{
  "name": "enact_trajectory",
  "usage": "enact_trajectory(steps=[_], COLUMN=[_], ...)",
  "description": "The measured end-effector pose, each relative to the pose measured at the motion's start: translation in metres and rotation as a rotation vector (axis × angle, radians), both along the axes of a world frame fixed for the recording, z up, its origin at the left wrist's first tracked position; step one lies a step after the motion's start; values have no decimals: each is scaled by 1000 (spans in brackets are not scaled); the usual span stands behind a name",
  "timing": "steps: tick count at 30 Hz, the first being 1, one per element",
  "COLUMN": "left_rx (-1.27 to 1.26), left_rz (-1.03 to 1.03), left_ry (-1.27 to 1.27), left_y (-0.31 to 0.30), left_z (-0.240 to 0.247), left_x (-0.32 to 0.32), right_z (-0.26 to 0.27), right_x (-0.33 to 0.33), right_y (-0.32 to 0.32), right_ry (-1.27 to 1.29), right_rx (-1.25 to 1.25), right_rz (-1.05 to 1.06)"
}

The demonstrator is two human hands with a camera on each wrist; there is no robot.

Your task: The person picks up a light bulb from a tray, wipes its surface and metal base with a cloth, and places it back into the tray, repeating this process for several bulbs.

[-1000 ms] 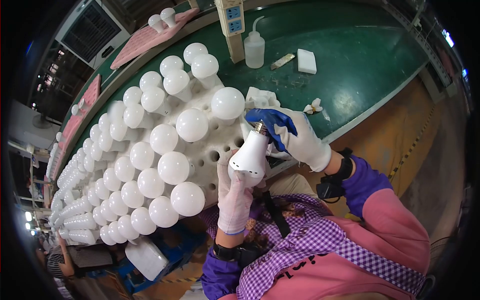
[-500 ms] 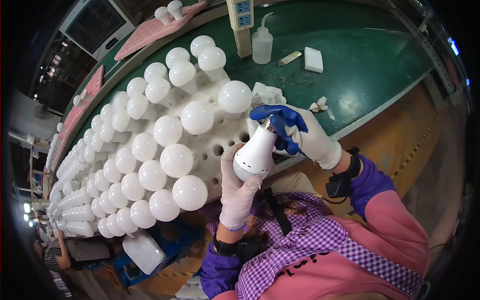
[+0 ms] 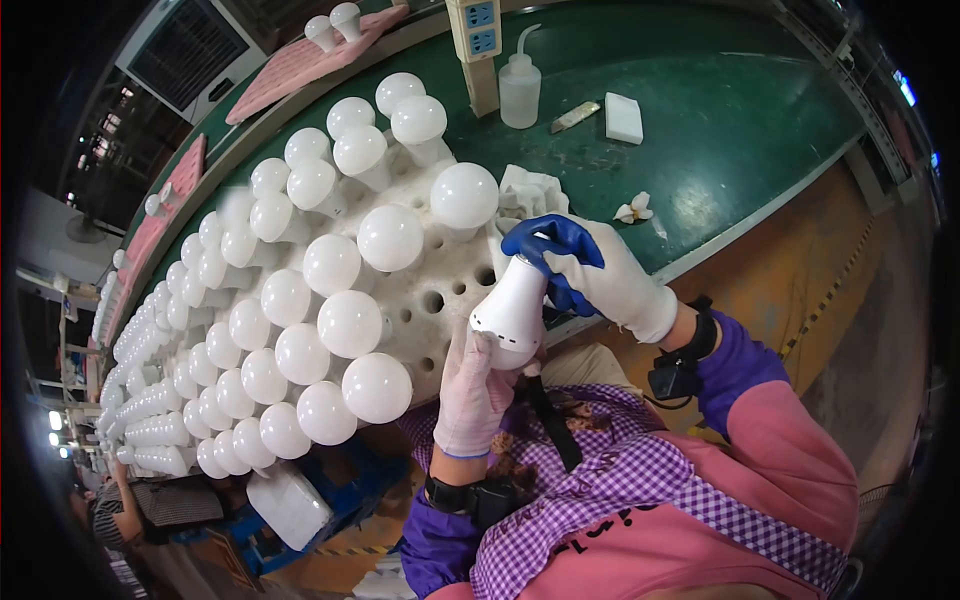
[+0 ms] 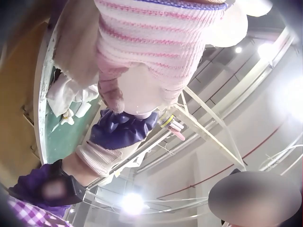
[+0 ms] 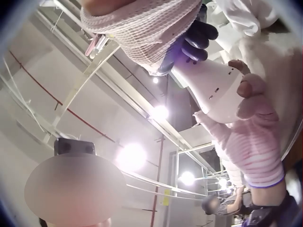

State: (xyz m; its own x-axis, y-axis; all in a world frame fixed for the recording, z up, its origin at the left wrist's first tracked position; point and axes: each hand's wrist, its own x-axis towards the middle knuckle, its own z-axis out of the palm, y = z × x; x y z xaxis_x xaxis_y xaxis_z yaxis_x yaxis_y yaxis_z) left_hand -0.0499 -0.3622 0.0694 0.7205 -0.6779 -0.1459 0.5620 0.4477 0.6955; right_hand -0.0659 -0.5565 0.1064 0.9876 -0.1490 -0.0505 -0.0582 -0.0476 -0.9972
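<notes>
A white LED light bulb (image 3: 515, 303) is held above the near edge of the foam tray, its narrow end pointing up and away. My left hand (image 3: 468, 400), in a white glove with pink stripes, grips the rounded globe end from below. At the other end, my right hand (image 3: 605, 275), gloved in white with blue coated fingers, has its fingers curled round the metal screw base and hides it. In the right wrist view, small dark slots show round the wide part of the bulb (image 5: 213, 92). The globe (image 4: 142, 87) shows between the left fingers in the left wrist view.
A pale foam tray (image 3: 408, 285) with holes carries rows of upright bulbs (image 3: 350, 322) left of my hands. Crumpled white cloth (image 3: 530, 190) lies just behind the right hand. On the green table (image 3: 720, 130) stand a squeeze bottle (image 3: 520, 92), a white block (image 3: 624, 118) and a socket post (image 3: 478, 50).
The right fingers have closed further over the screw base, which showed between them earlier. The left hand keeps its hold on the globe, its fingers slightly shifted.
</notes>
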Motion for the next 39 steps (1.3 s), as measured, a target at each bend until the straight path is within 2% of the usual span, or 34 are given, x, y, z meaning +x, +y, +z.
enact_trajectory(steps=[5,7,10,12,16,18,20,21,25,29,31,32,34,35,38,39], left_rx=[-78,75,125,157,235,277,318,296,186,137,-126,-131,52,47,411,410], left_rz=[16,87,168,160,167,167,164,172,175,236,-86,-93,-14,-19,230,232], left_ry=[122,36,-4,-11,-1,-14,-27,-33,33,-23,211,207,-16,-17,-450,-451], left_y=[-2,-7,-11,-10,-10,-11,-10,-10,-10,-10,5,5,2,1,-3,-4], left_z=[4,17,23,28,28,30,29,27,29,23,21,22,23,22,21,21], left_x=[-2,-2,-2,0,0,2,2,3,1,3,10,9,4,3,-1,-2], right_z=[1,9,17,12,8,5,14,18,12,15,9,9,9,0,-16,-13], right_x=[-2,-8,-11,-10,-11,-11,-14,-15,-13,-11,-7,-7,-8,-7,-7,-8], right_y=[-1,1,5,4,4,5,7,7,5,6,0,-2,-5,-10,-14,-16], right_ry=[-36,-72,-89,-175,-184,-295,-202,-110,-116,-200,-306,-311,-298,-317,-328,-330], right_rx=[2,7,-10,-53,-52,-145,-125,-106,-81,-56,-70,-76,35,47,24,23], right_rz=[-22,11,56,79,98,90,81,68,60,60,118,113,175,195,143,145])
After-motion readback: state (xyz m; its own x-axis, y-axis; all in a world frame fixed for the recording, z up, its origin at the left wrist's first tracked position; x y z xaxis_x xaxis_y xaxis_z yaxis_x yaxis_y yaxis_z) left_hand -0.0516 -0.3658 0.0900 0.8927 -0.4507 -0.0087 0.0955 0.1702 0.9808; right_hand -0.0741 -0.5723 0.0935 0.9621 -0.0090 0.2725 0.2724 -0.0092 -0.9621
